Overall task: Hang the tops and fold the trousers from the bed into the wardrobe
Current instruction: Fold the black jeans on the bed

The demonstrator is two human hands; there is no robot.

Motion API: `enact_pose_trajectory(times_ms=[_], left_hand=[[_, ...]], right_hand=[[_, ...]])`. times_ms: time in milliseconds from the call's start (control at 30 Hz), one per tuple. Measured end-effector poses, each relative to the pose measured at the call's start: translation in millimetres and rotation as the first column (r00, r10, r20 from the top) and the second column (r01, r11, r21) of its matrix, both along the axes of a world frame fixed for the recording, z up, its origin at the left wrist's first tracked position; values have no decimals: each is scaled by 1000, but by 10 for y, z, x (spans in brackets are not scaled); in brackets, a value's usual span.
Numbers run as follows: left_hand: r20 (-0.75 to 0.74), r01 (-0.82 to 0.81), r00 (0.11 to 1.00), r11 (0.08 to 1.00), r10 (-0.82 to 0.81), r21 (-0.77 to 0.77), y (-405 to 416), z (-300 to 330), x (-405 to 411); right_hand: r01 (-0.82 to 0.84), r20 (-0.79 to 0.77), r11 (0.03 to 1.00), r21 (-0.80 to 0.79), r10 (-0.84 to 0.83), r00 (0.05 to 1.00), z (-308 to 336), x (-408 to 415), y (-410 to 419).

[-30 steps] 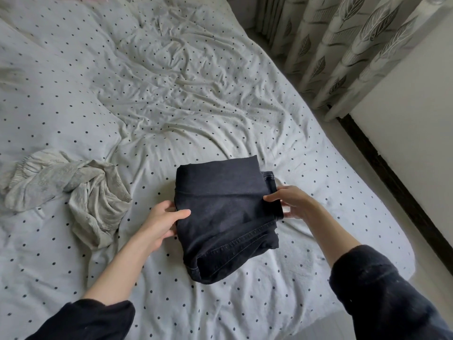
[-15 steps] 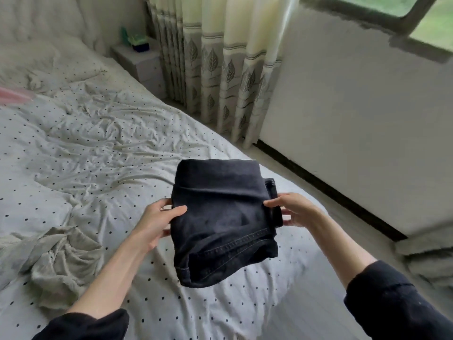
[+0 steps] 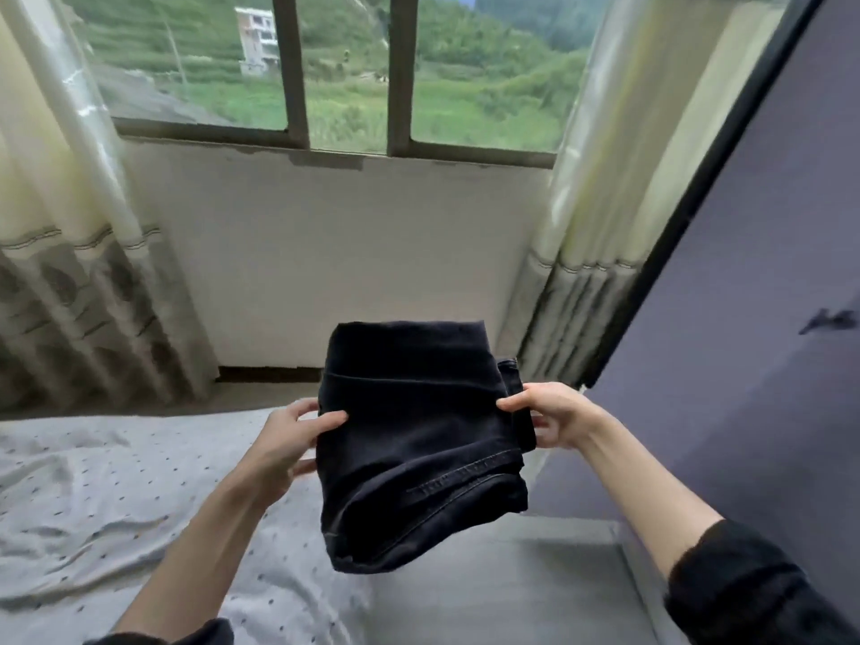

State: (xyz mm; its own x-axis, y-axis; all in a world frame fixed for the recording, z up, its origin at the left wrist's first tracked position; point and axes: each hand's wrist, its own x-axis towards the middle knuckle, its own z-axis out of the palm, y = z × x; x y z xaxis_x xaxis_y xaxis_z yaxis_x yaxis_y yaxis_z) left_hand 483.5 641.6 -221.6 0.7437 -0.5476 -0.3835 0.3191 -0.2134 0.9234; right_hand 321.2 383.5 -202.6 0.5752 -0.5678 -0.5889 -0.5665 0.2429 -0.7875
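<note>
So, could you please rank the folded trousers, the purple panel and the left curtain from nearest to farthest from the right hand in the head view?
1. Folded trousers, held by the right hand.
2. Purple panel, just right.
3. Left curtain, far left by the window.

No text, label, brand, number or sign can be read anywhere in the view. A small dark mark (image 3: 828, 321) stands on the purple panel (image 3: 763, 281) at the right, but it is too blurred to tell whether it is lettering.
</note>
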Motion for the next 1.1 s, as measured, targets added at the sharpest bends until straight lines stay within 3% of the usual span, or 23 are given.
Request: enact_pose_trajectory(times_ms=[233,367,567,833,1100], left_hand=[[42,339,941,935,-336,-109,-1765,288,-844],[102,545,838,821,-536,-171,-2676,648,-1441],[216,744,668,623,-713,-242,-3743,1308,-2048],[417,906,406,297,-813,-302,-4904,2418,-2664],[576,933,261,49,-774,-357,-5635,3463,-3511]], right_hand=[[364,31,922,-130,-363,931,536,-1624,-935],[575,101,800,-170,-566,818,956,-2519,-1209],[775,208,588,-231,-749,629,1573,-3320,-1437],[918,400,271,-290,-837,373,2500,-3946,-1650],[941,527,16,-339,-825,204,3433,-4534,-1745]])
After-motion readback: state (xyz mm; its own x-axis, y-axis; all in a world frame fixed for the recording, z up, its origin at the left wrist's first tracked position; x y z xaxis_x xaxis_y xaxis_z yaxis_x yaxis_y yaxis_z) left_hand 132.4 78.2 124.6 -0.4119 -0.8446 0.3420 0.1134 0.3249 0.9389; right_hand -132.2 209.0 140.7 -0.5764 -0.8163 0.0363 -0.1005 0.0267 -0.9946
